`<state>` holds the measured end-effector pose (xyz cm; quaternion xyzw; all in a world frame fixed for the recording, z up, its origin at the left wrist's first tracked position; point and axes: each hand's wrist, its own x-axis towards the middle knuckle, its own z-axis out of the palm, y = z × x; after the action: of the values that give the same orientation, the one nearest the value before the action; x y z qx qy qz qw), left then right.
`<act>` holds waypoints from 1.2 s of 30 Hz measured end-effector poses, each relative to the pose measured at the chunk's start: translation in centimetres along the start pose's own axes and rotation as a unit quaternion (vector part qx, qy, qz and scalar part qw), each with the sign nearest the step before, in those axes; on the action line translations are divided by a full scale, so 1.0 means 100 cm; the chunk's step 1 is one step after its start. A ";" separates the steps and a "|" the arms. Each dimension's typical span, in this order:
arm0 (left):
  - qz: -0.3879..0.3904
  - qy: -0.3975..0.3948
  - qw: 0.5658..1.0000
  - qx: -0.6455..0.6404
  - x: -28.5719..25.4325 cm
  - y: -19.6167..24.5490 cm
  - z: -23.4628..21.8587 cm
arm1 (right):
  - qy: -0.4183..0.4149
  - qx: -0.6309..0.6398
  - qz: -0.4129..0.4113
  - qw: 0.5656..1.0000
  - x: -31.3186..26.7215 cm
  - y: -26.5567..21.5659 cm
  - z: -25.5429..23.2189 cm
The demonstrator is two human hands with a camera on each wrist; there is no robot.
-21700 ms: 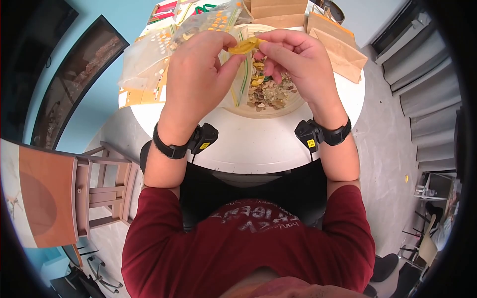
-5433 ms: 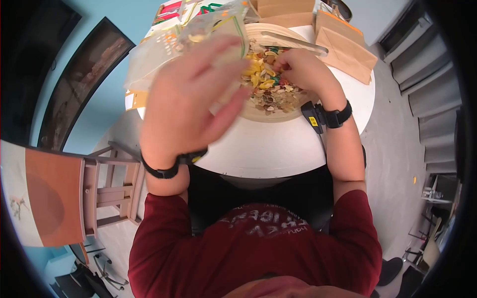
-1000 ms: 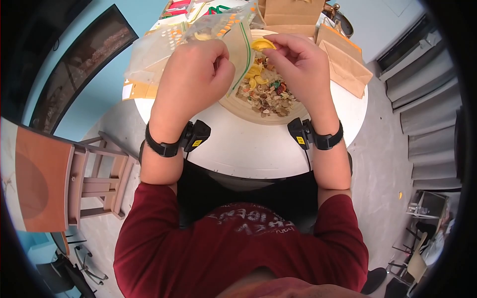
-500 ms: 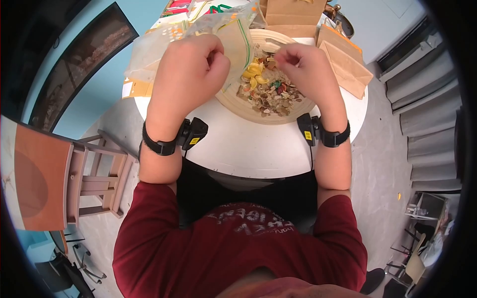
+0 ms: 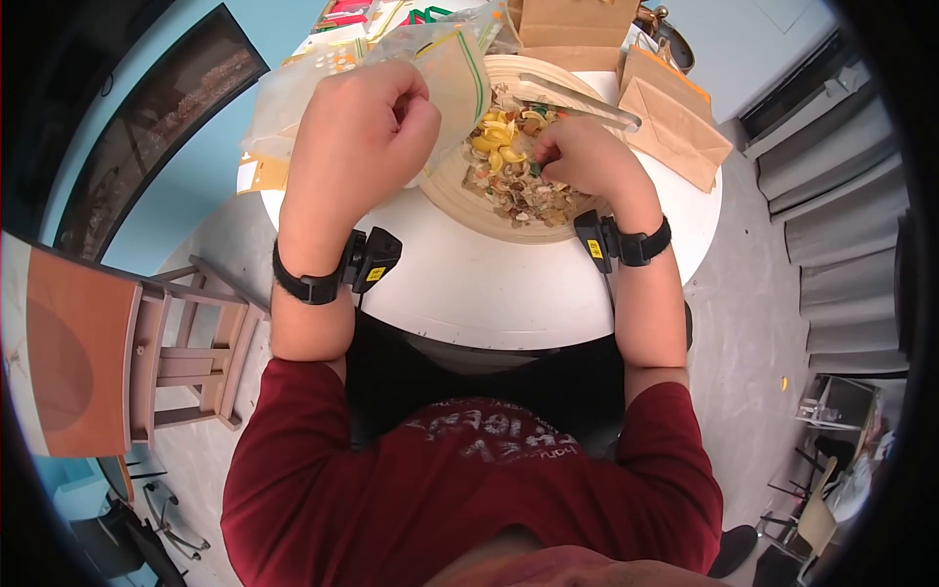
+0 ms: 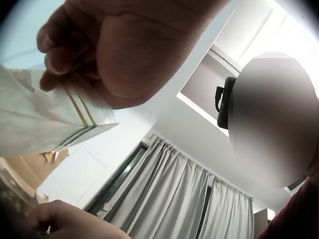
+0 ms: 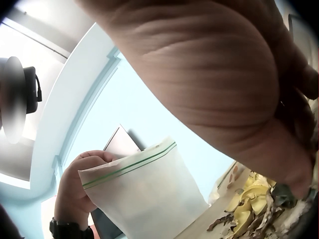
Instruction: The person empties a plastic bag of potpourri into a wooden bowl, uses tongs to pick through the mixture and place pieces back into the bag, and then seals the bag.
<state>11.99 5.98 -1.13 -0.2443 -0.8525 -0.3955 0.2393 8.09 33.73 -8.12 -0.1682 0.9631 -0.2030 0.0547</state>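
My left hand [image 5: 364, 147] grips the edge of a clear zip bag [image 5: 458, 98]. In the left wrist view, its fingers curl over the bag beside the yellow seal lines. From the right wrist, the bag [image 7: 149, 199] shows a green seal strip along its top. My right hand [image 5: 599, 164] is low over a round wooden plate [image 5: 452, 201], fingertips bent down into a heap of dried potpourri [image 5: 518, 201]. Yellow curved pieces [image 5: 497, 137] lie left of those fingers. A dark green piece [image 7: 284, 196] is at the fingertips; I cannot tell whether they pinch it.
Metal tongs [image 5: 582, 100] lie across the plate's far right side. Brown paper bags [image 5: 675, 122] stand to the right and another brown bag [image 5: 575, 24] behind. More clear plastic bags [image 5: 293, 108] cover the table's left side, over an orange-and-white sheet [image 5: 264, 174].
A second ago my right hand held a yellow piece by the bag's mouth. It has moved right and down to the heap without that piece. The left hand has shifted slightly left with the bag.
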 end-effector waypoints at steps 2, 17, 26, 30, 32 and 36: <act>0.005 -0.008 1.000 -0.001 0.000 -0.002 0.002 | 0.004 -0.001 -0.001 1.000 0.001 -0.001 0.000; 0.046 -0.062 0.995 0.058 -0.002 0.002 0.011 | 0.254 0.373 -0.103 0.887 -0.009 -0.038 -0.014; 0.037 -0.043 0.997 0.049 -0.002 0.000 0.006 | 0.221 0.167 -0.044 0.960 -0.007 -0.031 -0.013; 0.034 -0.039 0.997 0.052 -0.001 -0.001 0.002 | 0.078 0.070 -0.001 0.995 -0.002 -0.017 -0.005; 0.040 -0.036 0.997 0.048 0.000 0.000 0.001 | 0.057 0.056 -0.024 0.997 0.002 -0.010 0.004; 0.053 -0.031 0.997 0.048 0.000 -0.001 0.001 | 0.022 0.034 -0.021 0.999 0.004 -0.011 0.007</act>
<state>11.86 6.03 -1.25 -0.2895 -0.8632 -0.3335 0.2446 8.21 32.38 -8.37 -0.1816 0.9528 -0.2405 0.0353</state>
